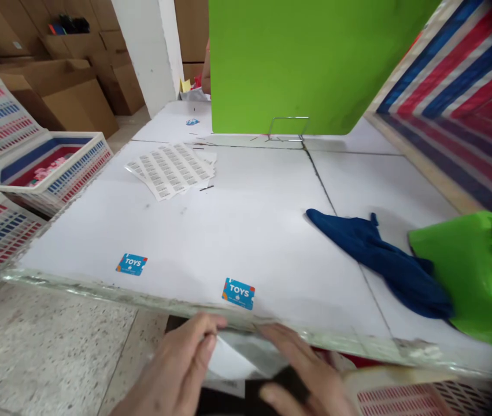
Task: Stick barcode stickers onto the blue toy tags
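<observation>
- Left hand [176,372] sits just below the near edge of the table [250,231], thumb and fingers closed together on a clear bag [239,363] with a white sheet inside
- Right hand [310,370] lies over the bag's right side, fingers stretched out, a black piece [289,378] against its thumb; whether it grips, I cannot tell
- A TOYS sticker [238,293] lies just beyond the hands; at the right, a blue cloth [380,260] touches a green plastic part [466,277]

Thin clear plastic bag [267,355], white sheet [228,364] inside, flat just below the near edge of the table [237,231], small black piece [291,378] at its right end
</observation>
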`<state>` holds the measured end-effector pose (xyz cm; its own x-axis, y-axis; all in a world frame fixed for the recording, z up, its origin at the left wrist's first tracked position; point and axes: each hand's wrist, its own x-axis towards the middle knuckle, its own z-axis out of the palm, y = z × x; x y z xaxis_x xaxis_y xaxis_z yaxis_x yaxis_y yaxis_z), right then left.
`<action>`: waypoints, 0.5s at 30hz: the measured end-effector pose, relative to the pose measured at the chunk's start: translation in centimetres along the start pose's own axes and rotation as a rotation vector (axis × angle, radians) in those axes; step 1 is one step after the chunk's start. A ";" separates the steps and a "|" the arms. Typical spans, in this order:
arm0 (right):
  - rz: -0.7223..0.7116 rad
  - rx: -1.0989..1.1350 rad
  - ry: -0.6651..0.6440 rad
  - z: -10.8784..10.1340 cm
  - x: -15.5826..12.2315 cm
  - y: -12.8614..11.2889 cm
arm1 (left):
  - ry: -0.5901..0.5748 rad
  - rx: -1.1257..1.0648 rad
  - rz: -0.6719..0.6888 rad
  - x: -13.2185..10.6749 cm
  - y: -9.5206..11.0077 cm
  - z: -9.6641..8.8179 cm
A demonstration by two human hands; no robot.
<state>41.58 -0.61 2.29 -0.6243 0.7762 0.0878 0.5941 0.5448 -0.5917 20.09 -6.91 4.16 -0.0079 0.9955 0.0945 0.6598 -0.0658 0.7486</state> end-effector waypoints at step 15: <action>0.070 0.151 -0.308 0.1 2.8 -1.2 | -0.284 -0.492 -0.674 2.5 -2.5 -0.1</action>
<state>39.11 0.87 3.14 -0.7219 0.6655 -0.1897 0.5739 0.4226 -0.7015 18.33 -4.22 2.62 -0.0482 0.8082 -0.5869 0.1833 0.5848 0.7902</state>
